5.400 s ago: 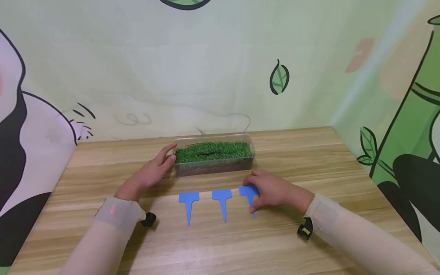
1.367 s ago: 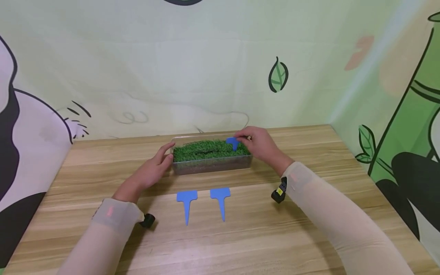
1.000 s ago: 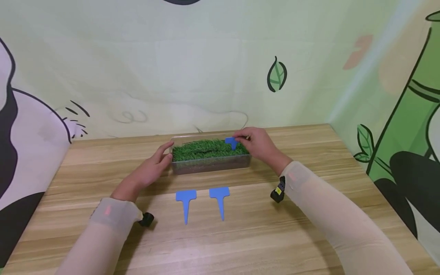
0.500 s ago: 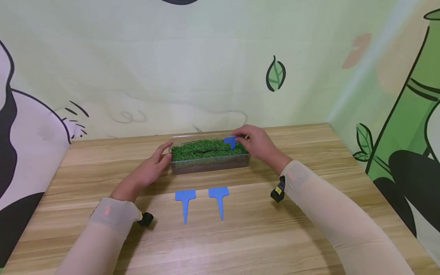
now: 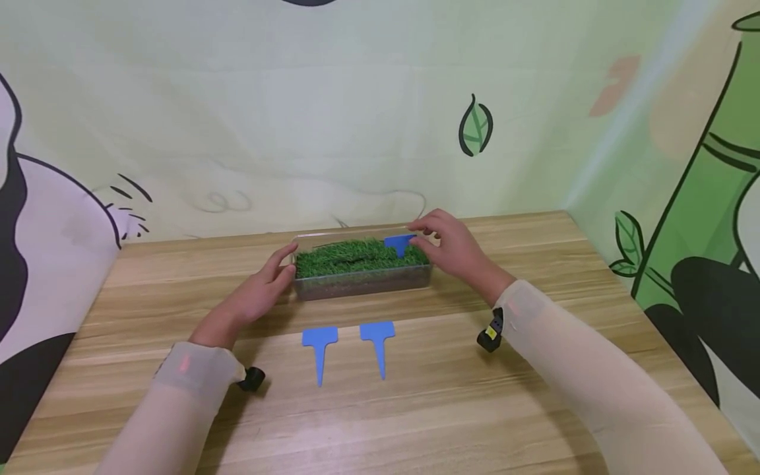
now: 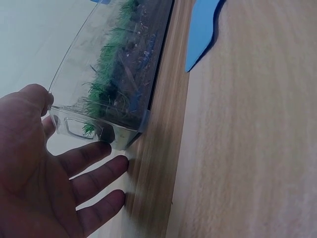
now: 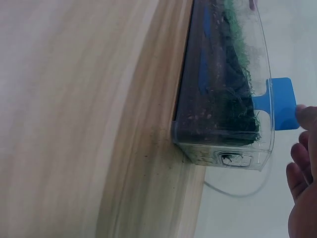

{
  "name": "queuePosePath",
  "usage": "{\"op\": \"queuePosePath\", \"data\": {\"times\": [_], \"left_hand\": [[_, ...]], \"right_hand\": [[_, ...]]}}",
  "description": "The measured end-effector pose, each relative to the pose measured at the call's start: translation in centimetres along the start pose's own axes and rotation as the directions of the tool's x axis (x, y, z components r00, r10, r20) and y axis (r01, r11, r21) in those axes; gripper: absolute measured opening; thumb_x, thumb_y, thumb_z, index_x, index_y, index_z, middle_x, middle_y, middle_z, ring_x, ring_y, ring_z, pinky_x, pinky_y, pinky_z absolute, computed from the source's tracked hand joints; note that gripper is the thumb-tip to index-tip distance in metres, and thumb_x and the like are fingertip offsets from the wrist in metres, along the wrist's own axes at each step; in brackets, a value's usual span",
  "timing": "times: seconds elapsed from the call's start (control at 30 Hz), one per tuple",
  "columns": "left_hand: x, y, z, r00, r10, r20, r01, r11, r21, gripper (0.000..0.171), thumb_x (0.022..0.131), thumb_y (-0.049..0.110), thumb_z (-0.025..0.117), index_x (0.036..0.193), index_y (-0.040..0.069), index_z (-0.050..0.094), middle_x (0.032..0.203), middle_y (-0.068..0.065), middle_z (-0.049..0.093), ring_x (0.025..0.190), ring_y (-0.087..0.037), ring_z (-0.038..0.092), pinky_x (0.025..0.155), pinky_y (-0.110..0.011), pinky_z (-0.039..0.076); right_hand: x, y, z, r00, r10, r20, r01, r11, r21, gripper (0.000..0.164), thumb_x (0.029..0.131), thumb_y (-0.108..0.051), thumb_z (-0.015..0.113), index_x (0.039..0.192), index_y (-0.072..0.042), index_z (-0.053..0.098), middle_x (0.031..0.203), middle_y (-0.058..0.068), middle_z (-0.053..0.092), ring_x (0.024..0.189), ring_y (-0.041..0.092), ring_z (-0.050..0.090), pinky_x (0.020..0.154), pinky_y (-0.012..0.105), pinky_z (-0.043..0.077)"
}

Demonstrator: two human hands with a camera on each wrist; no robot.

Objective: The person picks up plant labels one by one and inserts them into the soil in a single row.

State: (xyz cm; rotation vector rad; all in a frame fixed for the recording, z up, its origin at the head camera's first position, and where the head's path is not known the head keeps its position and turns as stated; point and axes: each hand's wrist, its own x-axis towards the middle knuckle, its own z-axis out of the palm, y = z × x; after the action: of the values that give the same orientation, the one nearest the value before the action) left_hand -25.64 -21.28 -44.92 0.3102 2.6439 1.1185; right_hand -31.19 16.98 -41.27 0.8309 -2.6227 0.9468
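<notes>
A clear plastic box [image 5: 362, 284] stands on the table, filled with dark soil and topped with green grass [image 5: 338, 257]. Near its right end a blue T-shaped plant label [image 5: 399, 244] stands upright, stem down in the grass. My right hand [image 5: 454, 247] is at that label's right edge, thumb and forefinger spread apart; in the right wrist view the thumb touches or nearly touches the label head [image 7: 285, 104]. My left hand [image 5: 258, 293] rests against the box's left end, thumb at the rim and the other fingers loosely extended.
Two more blue plant labels lie flat in front of the box, a left one [image 5: 320, 349] and a right one [image 5: 378, 343], stems toward me. The wooden table [image 5: 475, 409] backs onto a printed wall cloth [image 5: 356, 132].
My right hand took the rightmost label from the table and stood it in the grass. Just now its fingers loosened and moved slightly right. The left hand stayed at the box.
</notes>
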Motion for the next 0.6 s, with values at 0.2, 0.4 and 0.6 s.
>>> {"op": "queuePosePath", "data": {"times": [0.2,0.4,0.6], "left_hand": [[-0.1,0.1,0.1,1.000,-0.001,-0.001,0.001,1.000,0.005,0.060,0.108,0.052,0.027,0.161,0.038,0.004,0.160,-0.026,0.029,0.142,-0.052,0.032,0.113,-0.068,0.024],[0.0,0.0,0.2,1.000,-0.003,0.001,0.003,1.000,-0.010,0.061,0.108,0.052,0.028,0.161,0.038,0.004,0.159,-0.027,0.030,0.142,-0.052,0.032,0.113,-0.068,0.025],[0.2,-0.2,0.1,1.000,-0.005,0.008,0.005,1.000,-0.011,0.061,0.107,0.053,0.027,0.161,0.037,0.003,0.160,-0.027,0.029,0.141,-0.053,0.032,0.113,-0.069,0.025]], "right_hand": [[-1.0,-0.2,-0.2,0.999,-0.027,-0.040,0.026,0.999,-0.042,0.025,0.095,-0.021,0.070,0.115,-0.005,0.067,0.108,0.009,0.066,0.098,0.027,0.059,0.083,0.042,0.051],[-2.1,-0.9,-0.2,0.999,-0.018,-0.040,0.017,1.000,-0.015,0.021,0.094,-0.019,0.071,0.110,-0.005,0.069,0.106,0.008,0.067,0.097,0.024,0.057,0.083,0.042,0.050],[-3.0,-2.0,0.6,0.999,-0.040,0.007,0.040,0.999,0.037,0.020,0.094,-0.018,0.072,0.107,-0.004,0.070,0.100,0.008,0.067,0.094,0.024,0.060,0.080,0.043,0.051]]}}
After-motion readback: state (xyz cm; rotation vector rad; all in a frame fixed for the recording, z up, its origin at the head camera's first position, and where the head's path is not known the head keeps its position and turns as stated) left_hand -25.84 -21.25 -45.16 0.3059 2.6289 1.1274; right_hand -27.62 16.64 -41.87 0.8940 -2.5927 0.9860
